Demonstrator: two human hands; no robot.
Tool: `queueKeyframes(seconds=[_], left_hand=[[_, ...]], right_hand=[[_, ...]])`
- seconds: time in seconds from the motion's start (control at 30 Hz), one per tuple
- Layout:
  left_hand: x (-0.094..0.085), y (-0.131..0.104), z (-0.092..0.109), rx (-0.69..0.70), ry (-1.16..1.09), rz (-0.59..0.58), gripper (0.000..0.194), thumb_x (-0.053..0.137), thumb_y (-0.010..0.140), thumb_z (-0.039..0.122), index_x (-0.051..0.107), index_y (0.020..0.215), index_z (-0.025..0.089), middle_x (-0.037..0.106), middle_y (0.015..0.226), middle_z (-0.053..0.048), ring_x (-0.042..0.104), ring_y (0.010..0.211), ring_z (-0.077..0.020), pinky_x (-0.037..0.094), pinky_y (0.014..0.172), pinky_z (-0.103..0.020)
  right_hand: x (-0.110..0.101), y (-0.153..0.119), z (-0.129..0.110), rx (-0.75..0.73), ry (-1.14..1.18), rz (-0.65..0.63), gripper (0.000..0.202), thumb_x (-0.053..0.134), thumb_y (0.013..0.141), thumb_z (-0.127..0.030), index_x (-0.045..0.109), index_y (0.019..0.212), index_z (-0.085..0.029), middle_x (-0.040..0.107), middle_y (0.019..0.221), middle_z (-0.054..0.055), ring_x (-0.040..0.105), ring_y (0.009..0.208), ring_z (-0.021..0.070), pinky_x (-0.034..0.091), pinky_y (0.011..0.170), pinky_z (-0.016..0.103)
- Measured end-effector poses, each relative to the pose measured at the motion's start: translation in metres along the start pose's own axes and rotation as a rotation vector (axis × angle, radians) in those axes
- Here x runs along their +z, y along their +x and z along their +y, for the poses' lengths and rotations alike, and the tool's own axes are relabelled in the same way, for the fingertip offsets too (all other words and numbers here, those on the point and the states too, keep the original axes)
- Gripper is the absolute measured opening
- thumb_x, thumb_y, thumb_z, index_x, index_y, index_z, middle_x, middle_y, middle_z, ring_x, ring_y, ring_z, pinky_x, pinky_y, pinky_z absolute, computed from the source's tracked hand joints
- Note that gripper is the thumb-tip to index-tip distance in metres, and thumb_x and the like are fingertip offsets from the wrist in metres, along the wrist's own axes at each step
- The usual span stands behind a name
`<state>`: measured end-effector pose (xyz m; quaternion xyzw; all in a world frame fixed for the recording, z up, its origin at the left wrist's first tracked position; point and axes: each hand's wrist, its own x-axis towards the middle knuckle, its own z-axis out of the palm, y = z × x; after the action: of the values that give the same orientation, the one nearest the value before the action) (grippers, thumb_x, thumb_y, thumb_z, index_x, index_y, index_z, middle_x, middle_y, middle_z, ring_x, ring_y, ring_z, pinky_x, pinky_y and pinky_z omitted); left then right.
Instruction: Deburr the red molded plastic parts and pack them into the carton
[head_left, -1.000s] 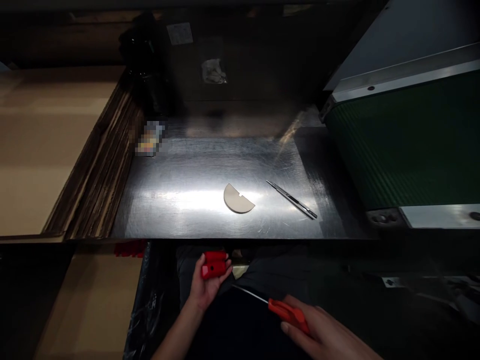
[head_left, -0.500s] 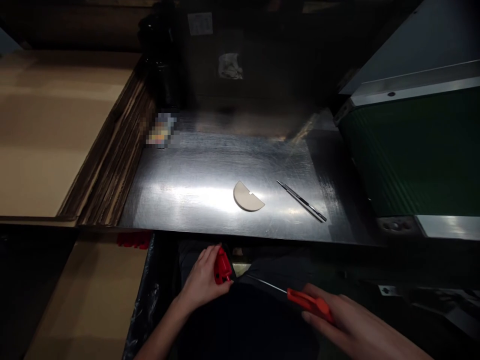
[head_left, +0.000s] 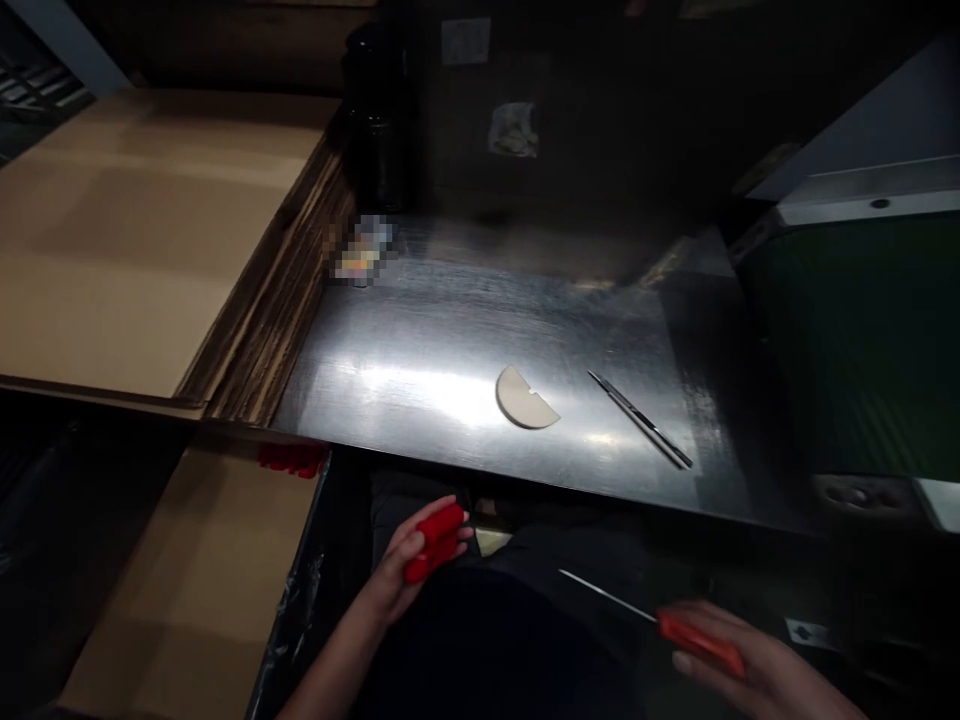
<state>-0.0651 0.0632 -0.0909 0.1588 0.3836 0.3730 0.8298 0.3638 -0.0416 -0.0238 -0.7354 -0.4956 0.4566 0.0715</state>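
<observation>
My left hand [head_left: 397,565] is closed round a small red plastic part [head_left: 436,542] above my lap, in front of the metal table. In my right hand [head_left: 739,650] is a screwdriver with an orange-red handle [head_left: 699,643], its thin shaft pointing left toward the red part without touching it. On the table lie a beige half-disc [head_left: 527,399] with a small notch in its straight edge, and a slim silver craft knife [head_left: 640,418] to the right of it.
Stacked cardboard sheets [head_left: 165,230] fill the left of the metal table [head_left: 420,330]. Lower left, more red parts [head_left: 291,460] sit on cardboard [head_left: 180,570] beside black plastic sheeting [head_left: 292,600]. A green conveyor belt [head_left: 862,350] stands at the right. A dark bottle-like object [head_left: 379,120] is at the back.
The screwdriver has drawn away to the right from the red part. My left hand has turned the red part so another side shows. The view has shifted left and tilted.
</observation>
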Motion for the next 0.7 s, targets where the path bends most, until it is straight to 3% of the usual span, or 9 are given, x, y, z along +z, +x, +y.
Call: queueKeyframes(seconds=[0.07,0.17,0.23,0.3,0.37,0.47,0.57,0.7], left_hand=[[0.006,0.001,-0.004,-0.059,-0.105,-0.068,0.077,0.069,0.089,0.073,0.07,0.143,0.018,0.068,0.147,-0.021,0.058,0.142,-0.0437,0.041,0.121,-0.058],[0.019,0.006,-0.007,-0.145,-0.188,-0.156,0.079,0.059,0.095,0.075,0.072,0.14,0.012,0.069,0.146,-0.023,0.066,0.134,-0.0384,0.046,0.115,-0.047],[0.027,0.01,-0.007,-0.194,-0.22,-0.222,0.08,0.058,0.097,0.072,0.07,0.142,0.008,0.069,0.144,-0.025,0.072,0.124,-0.035,0.05,0.109,-0.042],[0.035,0.014,-0.004,-0.233,-0.262,-0.331,0.078,0.059,0.098,0.068,0.066,0.146,0.007,0.067,0.147,-0.027,0.072,0.124,-0.0359,0.053,0.103,-0.041],[0.042,0.015,-0.001,-0.253,-0.304,-0.458,0.075,0.061,0.099,0.062,0.06,0.152,0.009,0.061,0.154,-0.026,0.066,0.135,-0.0395,0.053,0.104,-0.044],[0.05,0.012,0.004,-0.23,-0.312,-0.557,0.075,0.066,0.096,0.058,0.057,0.155,0.014,0.053,0.162,-0.023,0.056,0.146,-0.0437,0.051,0.11,-0.05],[0.054,0.005,0.004,-0.177,-0.282,-0.538,0.08,0.081,0.087,0.042,0.053,0.159,0.019,0.056,0.161,-0.02,0.055,0.146,-0.0443,0.052,0.113,-0.051],[0.05,-0.011,0.005,-0.127,-0.244,-0.416,0.098,0.08,0.075,0.011,0.042,0.165,0.026,0.07,0.147,-0.014,0.064,0.138,-0.0401,0.055,0.112,-0.049]], right_hand=[[-0.008,0.004,0.012,0.092,0.077,0.193,0.046,0.078,0.071,-0.062,0.089,0.104,-0.033,0.083,0.12,0.007,0.078,0.112,0.0388,0.063,0.097,0.045],[-0.007,0.009,0.021,0.278,0.21,0.676,0.054,0.078,0.059,-0.062,0.088,0.098,-0.026,0.085,0.101,0.009,0.078,0.101,0.043,0.06,0.095,0.054],[0.001,0.017,0.022,0.293,0.28,0.913,0.06,0.078,0.062,-0.063,0.085,0.104,-0.022,0.084,0.104,0.011,0.076,0.106,0.0425,0.057,0.102,0.056],[0.012,0.032,0.022,0.234,0.33,1.034,0.069,0.074,0.07,-0.067,0.079,0.118,-0.017,0.081,0.117,0.013,0.073,0.113,0.0392,0.053,0.107,0.053],[0.023,0.054,0.023,0.201,0.352,1.097,0.079,0.069,0.075,-0.074,0.074,0.126,-0.013,0.078,0.121,0.016,0.072,0.113,0.0364,0.053,0.106,0.049],[0.033,0.089,0.034,0.228,0.344,1.128,0.081,0.066,0.078,-0.079,0.072,0.119,-0.009,0.077,0.107,0.017,0.071,0.101,0.0334,0.055,0.097,0.049],[0.038,0.117,0.051,0.281,0.293,1.056,0.062,0.066,0.091,-0.069,0.069,0.12,-0.014,0.073,0.108,0.011,0.07,0.097,0.0271,0.056,0.093,0.048],[0.052,0.132,0.071,0.286,0.183,0.82,0.047,0.067,0.1,-0.058,0.067,0.127,-0.018,0.071,0.124,0.009,0.069,0.108,0.0251,0.055,0.098,0.048]])
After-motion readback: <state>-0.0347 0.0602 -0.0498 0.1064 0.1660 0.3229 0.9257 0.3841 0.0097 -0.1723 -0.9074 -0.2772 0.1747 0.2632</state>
